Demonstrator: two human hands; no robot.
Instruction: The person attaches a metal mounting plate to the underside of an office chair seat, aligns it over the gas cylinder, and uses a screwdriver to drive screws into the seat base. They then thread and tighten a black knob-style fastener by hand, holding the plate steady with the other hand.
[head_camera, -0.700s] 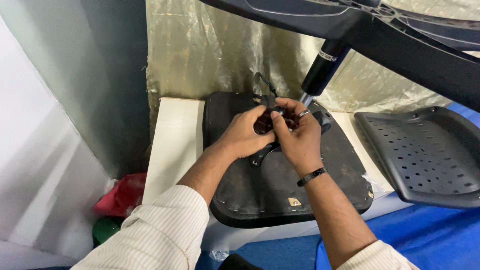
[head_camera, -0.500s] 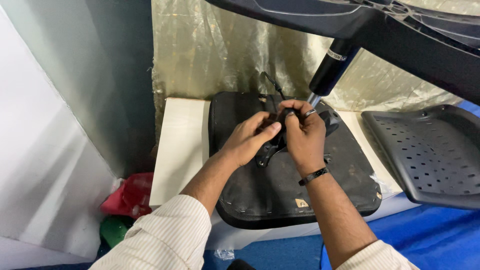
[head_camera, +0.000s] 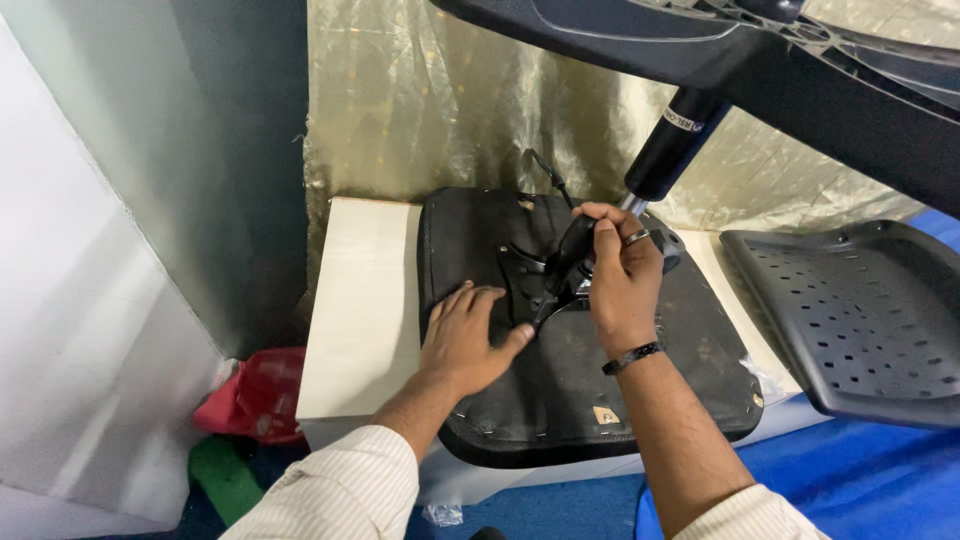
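**Count of what is showing**

Two hands are showing: one left hand (head_camera: 468, 338), one right hand (head_camera: 622, 278). One black seat pad (head_camera: 560, 400) is lying on one white table (head_camera: 365, 320). One perforated black panel (head_camera: 865, 320) is sitting beside it. One gas cylinder (head_camera: 675, 140) is standing behind.

left hand (head_camera: 468, 338) flat on black seat (head_camera: 560, 400) | right hand (head_camera: 620, 275) grips black lever (head_camera: 568, 268) near seat's far edge | seat lies on white table (head_camera: 365, 320) | black seat back (head_camera: 860, 320) at table's right edge
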